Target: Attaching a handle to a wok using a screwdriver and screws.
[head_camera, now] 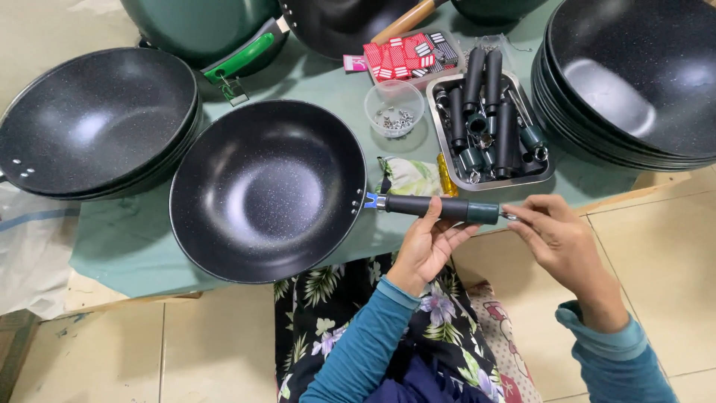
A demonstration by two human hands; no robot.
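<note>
A black speckled wok (pixel 267 190) lies on a green cloth (pixel 119 239) on a low table. A dark handle (pixel 440 208) with a green end cap sticks out of its right side. My left hand (pixel 426 242) grips this handle from below. My right hand (pixel 556 231) pinches a small metal piece at the handle's end cap.
Stacks of black woks stand at the left (pixel 93 123) and at the right (pixel 634 82). A metal tray (pixel 544 173) holds several spare handles. A small clear cup of screws (pixel 394 108) and a box of red packets (pixel 406 54) sit behind. A green lid (pixel 201 26) lies at the back.
</note>
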